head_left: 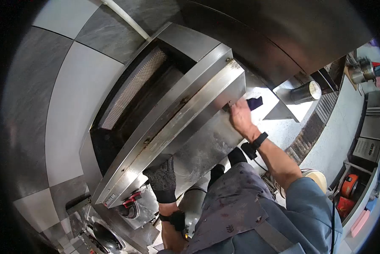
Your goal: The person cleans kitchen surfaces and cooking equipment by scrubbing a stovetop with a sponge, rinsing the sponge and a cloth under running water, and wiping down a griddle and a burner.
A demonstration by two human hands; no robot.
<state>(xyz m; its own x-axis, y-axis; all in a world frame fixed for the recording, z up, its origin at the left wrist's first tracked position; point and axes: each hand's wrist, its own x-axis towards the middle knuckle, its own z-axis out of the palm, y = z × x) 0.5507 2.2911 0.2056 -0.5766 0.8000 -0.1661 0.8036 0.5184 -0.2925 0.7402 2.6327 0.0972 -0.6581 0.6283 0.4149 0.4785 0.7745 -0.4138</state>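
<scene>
Two hands are appearing: one gloved left hand [161, 178] and one bare right hand [242, 117]. Two black wristbands [175, 219] [260, 140] are showing. One large steel appliance [200, 146], one mesh panel [132, 89], one white pipe [127, 18] and one apron [236, 207] are also appearing.

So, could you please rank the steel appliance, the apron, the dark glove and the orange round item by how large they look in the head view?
1. Steel appliance
2. Apron
3. Dark glove
4. Orange round item: it looks farther from the camera, so its true size against the glove is unsure.
</scene>
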